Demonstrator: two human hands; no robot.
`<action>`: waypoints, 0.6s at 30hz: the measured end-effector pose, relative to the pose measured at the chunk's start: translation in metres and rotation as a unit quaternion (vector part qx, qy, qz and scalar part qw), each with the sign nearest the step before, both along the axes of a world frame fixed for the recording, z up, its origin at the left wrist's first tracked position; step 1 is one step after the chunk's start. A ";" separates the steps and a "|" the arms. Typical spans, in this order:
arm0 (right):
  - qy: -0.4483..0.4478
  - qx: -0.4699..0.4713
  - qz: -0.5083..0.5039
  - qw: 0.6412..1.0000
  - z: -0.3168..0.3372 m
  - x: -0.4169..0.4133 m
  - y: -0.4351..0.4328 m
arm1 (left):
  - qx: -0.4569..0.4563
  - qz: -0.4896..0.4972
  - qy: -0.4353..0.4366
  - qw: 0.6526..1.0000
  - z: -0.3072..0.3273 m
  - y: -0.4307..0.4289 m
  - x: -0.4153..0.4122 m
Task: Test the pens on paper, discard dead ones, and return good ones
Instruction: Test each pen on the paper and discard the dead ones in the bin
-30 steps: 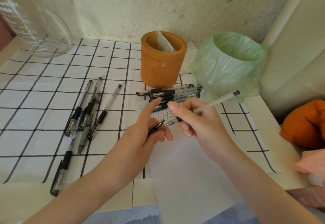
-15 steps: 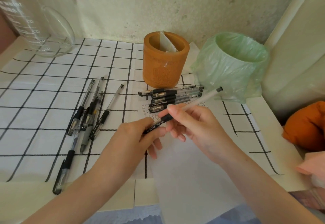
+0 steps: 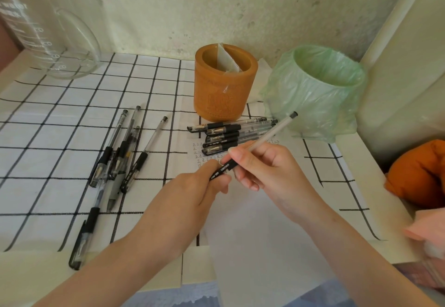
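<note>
Black-gripped pen (image 3: 272,133) sits pinched between left hand (image 3: 192,193) and right hand (image 3: 272,174); a slip could drop it among the pens (image 3: 231,128) just beyond the grip, muddling the sorting.

Both hands hold one gel pen (image 3: 258,141) above the white paper (image 3: 260,234): the left hand (image 3: 192,193) grips its tip end, the right hand (image 3: 262,169) pinches its black grip. Five pens (image 3: 231,132) lie before the orange pen holder (image 3: 225,82), beside the green-lined bin (image 3: 320,94).
</note>
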State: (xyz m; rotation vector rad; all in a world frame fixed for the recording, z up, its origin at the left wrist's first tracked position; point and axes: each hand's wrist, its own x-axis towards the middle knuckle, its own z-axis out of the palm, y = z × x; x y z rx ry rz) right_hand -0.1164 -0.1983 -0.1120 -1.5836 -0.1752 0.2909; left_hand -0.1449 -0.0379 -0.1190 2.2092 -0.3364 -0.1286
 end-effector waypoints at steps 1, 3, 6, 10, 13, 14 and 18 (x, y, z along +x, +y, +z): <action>-0.004 -0.001 0.000 1.000 0.000 0.000 0.001 | 0.001 -0.002 -0.003 1.000 0.000 -0.002 0.000; -0.012 -0.004 0.001 1.000 0.000 0.001 0.001 | -0.010 -0.004 -0.002 1.000 0.000 -0.006 -0.001; -0.019 -0.004 0.005 1.000 -0.001 0.002 0.000 | -0.036 -0.010 0.016 0.999 0.002 -0.006 0.000; 0.001 0.022 -0.004 1.000 -0.004 0.001 0.000 | -0.068 -0.006 0.047 0.997 0.000 -0.005 0.002; -0.001 0.020 -0.005 1.000 -0.005 0.001 0.002 | -0.069 0.002 0.038 0.997 -0.003 -0.006 0.004; -0.001 0.029 0.000 1.000 -0.004 0.000 0.003 | -0.070 -0.001 0.032 0.997 -0.002 -0.006 0.005; -0.059 0.012 -0.033 0.998 0.005 0.003 0.001 | -0.072 0.003 0.031 0.997 -0.002 -0.002 0.010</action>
